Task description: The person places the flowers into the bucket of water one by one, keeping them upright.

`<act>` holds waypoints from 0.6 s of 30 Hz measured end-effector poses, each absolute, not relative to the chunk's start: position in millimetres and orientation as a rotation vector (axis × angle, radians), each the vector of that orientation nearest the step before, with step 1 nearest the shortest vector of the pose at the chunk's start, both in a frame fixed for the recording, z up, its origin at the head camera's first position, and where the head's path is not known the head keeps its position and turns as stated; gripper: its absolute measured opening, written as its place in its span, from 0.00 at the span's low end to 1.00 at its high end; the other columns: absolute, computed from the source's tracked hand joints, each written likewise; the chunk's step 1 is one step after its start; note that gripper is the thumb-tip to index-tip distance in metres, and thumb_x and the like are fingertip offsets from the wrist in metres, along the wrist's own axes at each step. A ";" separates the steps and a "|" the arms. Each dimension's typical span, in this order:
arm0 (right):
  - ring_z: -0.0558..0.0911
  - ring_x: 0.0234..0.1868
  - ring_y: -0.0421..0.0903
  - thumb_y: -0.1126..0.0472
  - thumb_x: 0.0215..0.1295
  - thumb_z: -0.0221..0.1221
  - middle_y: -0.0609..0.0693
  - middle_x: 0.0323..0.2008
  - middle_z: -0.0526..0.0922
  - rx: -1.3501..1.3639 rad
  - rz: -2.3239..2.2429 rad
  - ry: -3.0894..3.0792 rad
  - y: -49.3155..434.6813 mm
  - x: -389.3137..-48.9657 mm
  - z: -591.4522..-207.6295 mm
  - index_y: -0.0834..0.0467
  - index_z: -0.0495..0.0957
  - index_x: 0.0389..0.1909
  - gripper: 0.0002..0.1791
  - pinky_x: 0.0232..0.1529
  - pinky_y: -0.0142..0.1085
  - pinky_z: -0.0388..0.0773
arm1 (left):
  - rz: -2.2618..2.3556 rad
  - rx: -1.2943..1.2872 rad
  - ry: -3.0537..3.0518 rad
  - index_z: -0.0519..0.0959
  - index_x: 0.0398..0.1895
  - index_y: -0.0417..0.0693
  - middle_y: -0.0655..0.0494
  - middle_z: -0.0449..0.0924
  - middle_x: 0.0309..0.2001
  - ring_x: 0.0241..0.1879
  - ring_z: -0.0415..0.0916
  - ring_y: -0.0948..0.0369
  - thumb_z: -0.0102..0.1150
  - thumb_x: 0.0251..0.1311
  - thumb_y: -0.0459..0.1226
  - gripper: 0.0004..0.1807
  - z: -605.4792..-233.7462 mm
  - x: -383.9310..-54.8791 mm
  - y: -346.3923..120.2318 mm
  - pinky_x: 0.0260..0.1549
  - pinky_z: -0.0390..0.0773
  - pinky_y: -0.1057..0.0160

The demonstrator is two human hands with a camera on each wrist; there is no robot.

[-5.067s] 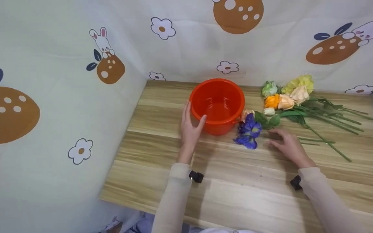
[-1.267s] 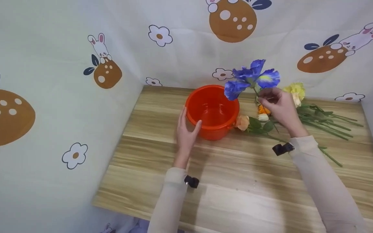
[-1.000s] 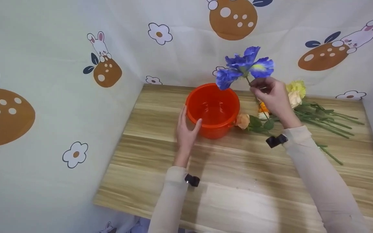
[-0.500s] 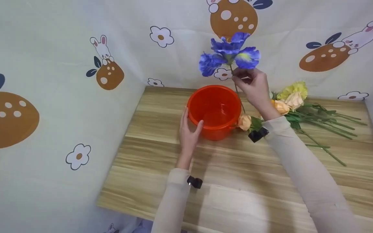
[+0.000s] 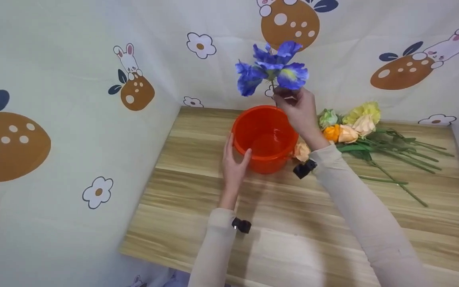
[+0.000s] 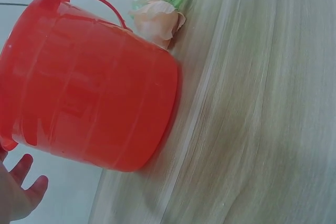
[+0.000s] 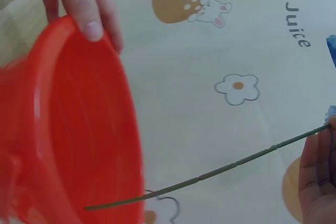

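Note:
My right hand pinches a purple-blue iris by its stem, just below the bloom. The iris stands upright above the red bucket. In the right wrist view its green stem slants down, and the lower end overlaps the bucket's opening. My left hand rests at the bucket's left side, fingers fairly straight along the outer wall and thumb at the front rim. From the left wrist camera, the fingers of that hand appear spread beside the rim.
Right of the bucket lies a peach rose, partly behind my right forearm. Further right are an orange rose, a yellow bloom and other artificial flowers, their stems pointing right. A printed cloth hangs behind the wooden table.
My right hand has picked the iris up from the table, raised it and carried it left over the bucket. My left hand stays at the bucket's side.

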State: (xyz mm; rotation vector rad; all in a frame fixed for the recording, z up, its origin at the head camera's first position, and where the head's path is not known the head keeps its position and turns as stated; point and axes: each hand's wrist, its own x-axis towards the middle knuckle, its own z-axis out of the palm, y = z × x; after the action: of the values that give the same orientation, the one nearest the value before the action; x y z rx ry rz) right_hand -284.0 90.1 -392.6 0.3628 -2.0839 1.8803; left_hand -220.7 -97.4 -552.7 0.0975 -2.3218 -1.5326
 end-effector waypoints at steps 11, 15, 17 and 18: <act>0.82 0.39 0.41 0.67 0.64 0.63 0.64 0.42 0.86 0.304 1.879 -2.217 74.6 -291.5 -456.1 0.69 0.81 0.44 0.11 0.44 0.23 0.78 | -1.524 0.062 -2.283 0.60 0.77 0.51 0.54 0.56 0.78 0.77 0.55 0.55 0.65 0.62 0.45 0.41 -555.2 -222.2 -99.1 0.75 0.59 0.50; 0.83 0.41 0.49 0.67 0.63 0.63 0.62 0.41 0.86 0.305 1.776 -2.305 68.2 -293.5 -478.1 0.67 0.82 0.42 0.09 0.45 0.27 0.79 | -1.505 0.068 -2.276 0.60 0.76 0.48 0.53 0.58 0.78 0.77 0.56 0.54 0.66 0.61 0.43 0.41 -554.1 -221.4 -97.7 0.75 0.59 0.50; 0.84 0.42 0.51 0.67 0.64 0.63 0.61 0.41 0.87 0.310 1.701 -2.367 65.8 -294.2 -486.7 0.66 0.82 0.42 0.08 0.47 0.33 0.80 | -1.488 0.084 -2.282 0.61 0.76 0.48 0.52 0.59 0.77 0.76 0.58 0.54 0.66 0.61 0.43 0.41 -552.5 -220.4 -96.9 0.74 0.60 0.51; 0.84 0.43 0.52 0.66 0.65 0.63 0.60 0.41 0.86 0.313 1.664 -2.402 64.7 -294.2 -489.7 0.66 0.82 0.42 0.08 0.49 0.36 0.81 | -1.483 0.093 -2.284 0.61 0.76 0.48 0.52 0.59 0.77 0.76 0.59 0.54 0.66 0.61 0.44 0.41 -551.5 -219.8 -96.6 0.74 0.61 0.52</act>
State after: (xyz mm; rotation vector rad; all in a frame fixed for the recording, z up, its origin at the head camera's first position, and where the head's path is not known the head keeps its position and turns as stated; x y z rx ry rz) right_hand -294.2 64.7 -489.7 0.3128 -2.4018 1.6643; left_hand -219.8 -96.6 -551.5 0.0928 -2.2841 -1.4834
